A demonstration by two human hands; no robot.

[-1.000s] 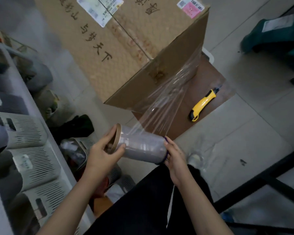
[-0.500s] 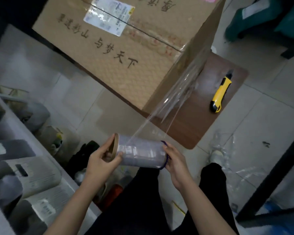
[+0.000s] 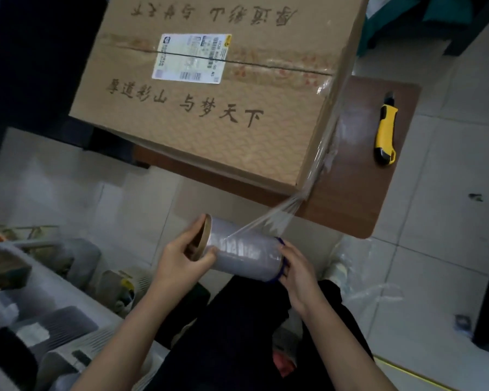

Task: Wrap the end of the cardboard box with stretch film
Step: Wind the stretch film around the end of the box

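The left hand (image 3: 178,261) is curled round the brown core end of the stretch film roll (image 3: 243,252), thumb on the film. The right hand (image 3: 297,270) cups the other end, fingers bent over its rim, so the roll lies level between them above the person's lap. A gathered band of film (image 3: 277,218) runs taut from the roll to the near right corner of the cardboard box (image 3: 223,131) and clings up that right end. The box stands on a brown tabletop (image 3: 359,193). A yellow utility knife (image 3: 384,134) lies near the tabletop's right edge, apart from the box.
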